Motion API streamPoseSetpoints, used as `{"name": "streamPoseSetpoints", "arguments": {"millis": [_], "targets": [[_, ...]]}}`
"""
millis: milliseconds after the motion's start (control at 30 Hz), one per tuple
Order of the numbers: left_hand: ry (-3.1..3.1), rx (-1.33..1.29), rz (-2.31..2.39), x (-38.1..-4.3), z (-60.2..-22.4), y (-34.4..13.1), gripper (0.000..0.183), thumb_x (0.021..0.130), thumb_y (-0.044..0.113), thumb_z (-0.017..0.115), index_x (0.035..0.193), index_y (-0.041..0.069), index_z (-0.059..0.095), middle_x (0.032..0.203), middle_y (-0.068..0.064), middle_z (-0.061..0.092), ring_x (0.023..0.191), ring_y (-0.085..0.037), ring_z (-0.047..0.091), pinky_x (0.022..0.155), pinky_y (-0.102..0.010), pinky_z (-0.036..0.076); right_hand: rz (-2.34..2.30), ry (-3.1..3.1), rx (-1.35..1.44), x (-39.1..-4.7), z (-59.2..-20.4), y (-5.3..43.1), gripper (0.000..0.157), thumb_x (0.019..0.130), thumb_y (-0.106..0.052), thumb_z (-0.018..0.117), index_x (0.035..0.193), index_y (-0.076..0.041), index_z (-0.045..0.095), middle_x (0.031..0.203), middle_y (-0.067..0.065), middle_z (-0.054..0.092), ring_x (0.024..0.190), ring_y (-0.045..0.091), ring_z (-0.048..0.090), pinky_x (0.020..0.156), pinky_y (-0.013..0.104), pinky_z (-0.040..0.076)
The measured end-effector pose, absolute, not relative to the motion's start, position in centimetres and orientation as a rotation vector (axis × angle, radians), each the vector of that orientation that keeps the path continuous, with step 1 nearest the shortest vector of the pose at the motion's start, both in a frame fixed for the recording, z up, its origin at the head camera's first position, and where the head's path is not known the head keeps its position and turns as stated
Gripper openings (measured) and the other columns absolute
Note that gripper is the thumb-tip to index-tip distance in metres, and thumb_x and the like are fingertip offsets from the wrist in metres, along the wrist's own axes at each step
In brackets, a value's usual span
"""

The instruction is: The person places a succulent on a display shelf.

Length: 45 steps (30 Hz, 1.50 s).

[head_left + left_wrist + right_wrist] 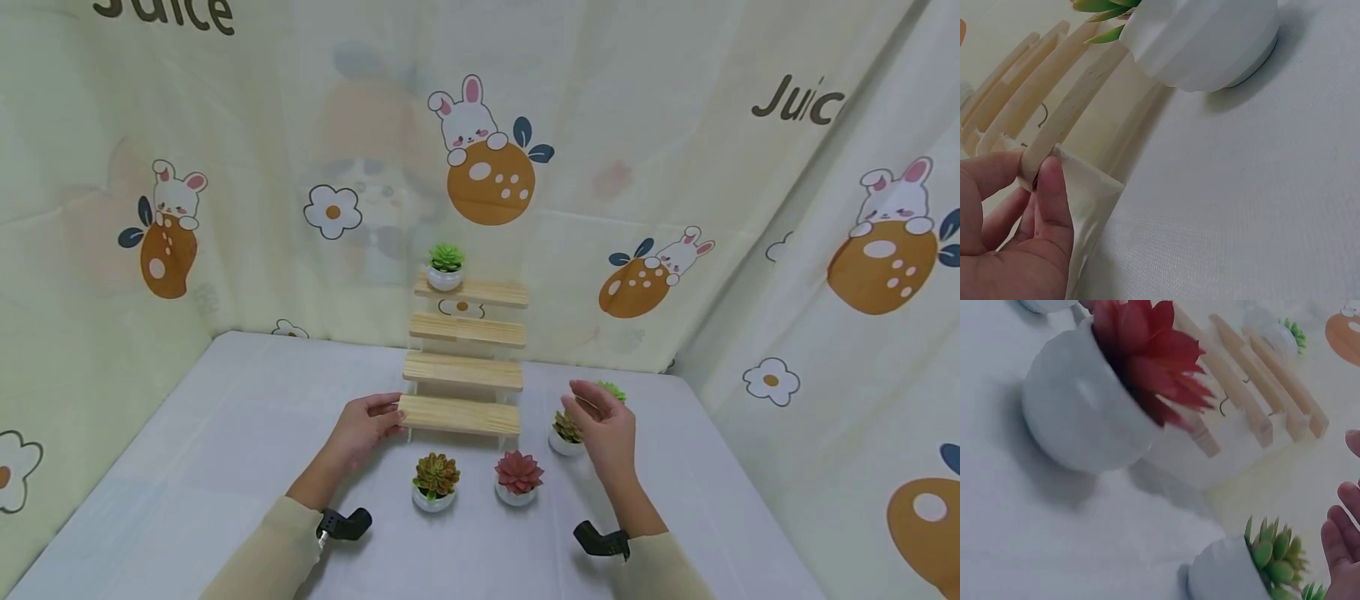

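Note:
A tiered wooden shelf (459,415) stands toward the back of the table, its pale boards rising in steps. My left hand (366,429) pinches the left end of the lowest board (1063,115) between thumb and fingers. A bright green potted succulent (446,265) sits on the left of the top step. My right hand (606,429) hovers right of the shelf, fingers loosely bent and holding nothing. Partly behind it stand a green-brown succulent (567,433) in a white pot and another bright green plant (613,390), mostly hidden.
In front of the shelf stand a brownish-green succulent (435,482) and a red succulent (517,477), both in white pots. A white cloth covers the table (247,467). Printed curtains (360,108) hang behind and at both sides.

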State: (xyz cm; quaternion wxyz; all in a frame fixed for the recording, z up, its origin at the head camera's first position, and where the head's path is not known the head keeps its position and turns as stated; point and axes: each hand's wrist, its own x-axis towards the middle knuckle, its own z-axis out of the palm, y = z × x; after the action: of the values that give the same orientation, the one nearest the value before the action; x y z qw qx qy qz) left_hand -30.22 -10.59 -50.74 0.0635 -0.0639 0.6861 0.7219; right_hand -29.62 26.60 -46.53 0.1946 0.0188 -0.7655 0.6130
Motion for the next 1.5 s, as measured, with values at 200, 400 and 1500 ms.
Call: {"name": "streamPoseSetpoints", "arguments": {"millis": [200, 400, 1500], "targets": [[2.066, -0.187, 2.190, -30.3, -50.8, -10.5, 0.041, 0.097, -0.001, 0.065, 0.137, -0.003, 0.060, 0.120, -0.020, 0.068, 0.093, -0.017, 0.070, 0.083, -0.030, 0.064, 1.703, -2.091, -0.055, -28.8, -47.9, 28.2, 0.041, 0.089, -0.022, 0.082, 0.124, -0.004, 0.072, 0.128, 0.015, 0.071, 0.113, 0.017, 0.068, 0.086, 0.009, 0.056], [2.057, -0.182, 2.193, -30.4, -50.9, -10.6, 0.041, 0.097, -0.001, 0.065, 0.138, -0.004, 0.060, 0.119, -0.020, 0.068, 0.092, -0.017, 0.070, 0.083, -0.030, 0.064, 1.653, -2.039, -0.159, -28.8, -49.5, 29.9, 0.043, 0.087, -0.020, 0.083, 0.123, 0.000, 0.071, 0.123, 0.014, 0.071, 0.101, 0.007, 0.068, 0.079, 0.007, 0.055], [2.058, -0.180, 2.207, -30.1, -50.6, -10.7, 0.042, 0.097, -0.002, 0.064, 0.138, -0.006, 0.058, 0.121, -0.022, 0.067, 0.090, -0.015, 0.070, 0.082, -0.030, 0.064, 1.647, -2.211, -0.434, -32.9, -51.6, 32.6, 0.091, 0.087, -0.026, 0.084, 0.159, -0.007, 0.031, 0.160, 0.018, 0.039, 0.147, 0.034, 0.040, 0.123, 0.048, 0.037]]}}
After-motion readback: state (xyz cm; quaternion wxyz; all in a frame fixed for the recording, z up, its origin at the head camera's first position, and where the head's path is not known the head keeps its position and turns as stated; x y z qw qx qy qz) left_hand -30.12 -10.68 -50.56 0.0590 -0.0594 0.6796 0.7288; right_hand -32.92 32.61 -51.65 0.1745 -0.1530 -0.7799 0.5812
